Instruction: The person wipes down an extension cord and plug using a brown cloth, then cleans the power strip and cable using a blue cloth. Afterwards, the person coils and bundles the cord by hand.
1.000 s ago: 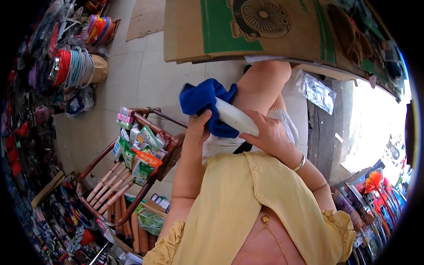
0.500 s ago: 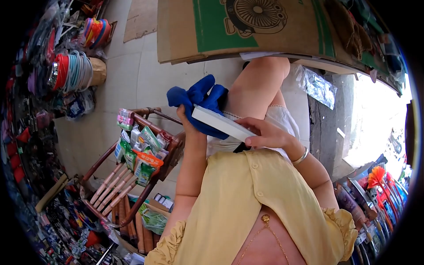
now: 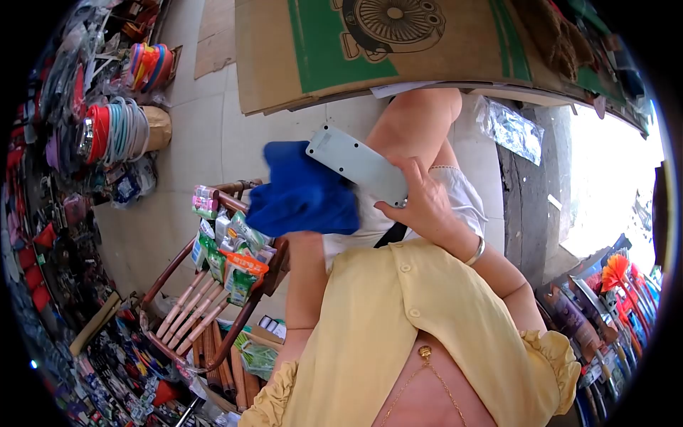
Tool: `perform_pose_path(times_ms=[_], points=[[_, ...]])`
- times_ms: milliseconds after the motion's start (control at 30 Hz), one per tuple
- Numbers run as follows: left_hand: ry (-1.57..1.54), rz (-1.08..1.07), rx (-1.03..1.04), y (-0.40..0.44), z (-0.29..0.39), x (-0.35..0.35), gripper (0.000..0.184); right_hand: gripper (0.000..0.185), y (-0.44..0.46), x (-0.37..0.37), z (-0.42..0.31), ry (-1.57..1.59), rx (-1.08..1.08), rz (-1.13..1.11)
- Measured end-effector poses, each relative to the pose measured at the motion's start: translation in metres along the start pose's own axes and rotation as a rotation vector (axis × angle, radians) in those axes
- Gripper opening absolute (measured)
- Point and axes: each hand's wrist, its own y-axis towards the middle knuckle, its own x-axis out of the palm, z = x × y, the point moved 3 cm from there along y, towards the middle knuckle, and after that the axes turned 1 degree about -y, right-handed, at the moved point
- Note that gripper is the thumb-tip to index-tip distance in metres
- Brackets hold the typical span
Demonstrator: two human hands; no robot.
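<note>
My right hand [image 3: 422, 203] grips the lower end of a pale grey, flat rectangular device [image 3: 359, 167], thumb on the near side and fingers on the far side. A face with small dark dots near its edges is turned up. A blue cloth [image 3: 302, 192] lies bunched over my left hand, hiding the fingers; only the wrist shows below it. The cloth reaches the device's left edge, slightly blurred. Both are above my lap.
A large cardboard box [image 3: 277, 57] with a green print stands in front of my knee. At left, a wooden-framed chair [image 3: 167, 270] bears packets and rolled sticks. Coiled hoses [image 3: 128, 132] and crowded goods line the left side. Feather dusters [image 3: 615, 274] stand at right.
The device has turned from its narrow side to show its broad dotted face. The blue cloth has moved down and left and spread over my left hand.
</note>
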Motion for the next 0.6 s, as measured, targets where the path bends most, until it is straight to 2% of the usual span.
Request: perform_pose_path(times_ms=[100,167,200,300,333,467,500,600], points=[[0.028,0.131,-0.041,-0.006,-0.03,0.003,0.04,0.068,0.003,0.008,-0.005,-0.073,-0.071,0.033],[0.727,0.239,0.125,-0.013,-0.046,0.024,0.039,0.068,0.002,0.015,-0.008,-0.202,-0.153,0.028],[0.804,0.369,0.186,-0.008,-0.053,0.024,0.039,0.068,0.001,0.017,-0.009,-0.201,-0.154,0.028],[0.931,0.419,0.194,0.01,-0.051,0.022,0.034,0.069,0.0,0.019,-0.011,-0.25,-0.167,0.031],[0.885,0.493,0.259,0.014,-0.047,0.019,0.031,0.069,0.0,0.019,-0.01,-0.243,-0.181,0.038],[0.692,0.452,0.269,0.035,-0.028,-0.004,0.023,0.066,-0.004,0.016,-0.01,-0.195,-0.197,0.019],[0.569,0.424,0.205,0.037,-0.024,-0.009,0.023,0.066,-0.005,0.017,-0.01,-0.195,-0.199,0.018],[0.57,0.444,0.152,0.036,-0.022,-0.014,0.024,0.063,-0.007,0.019,-0.01,-0.154,-0.171,0.004]])
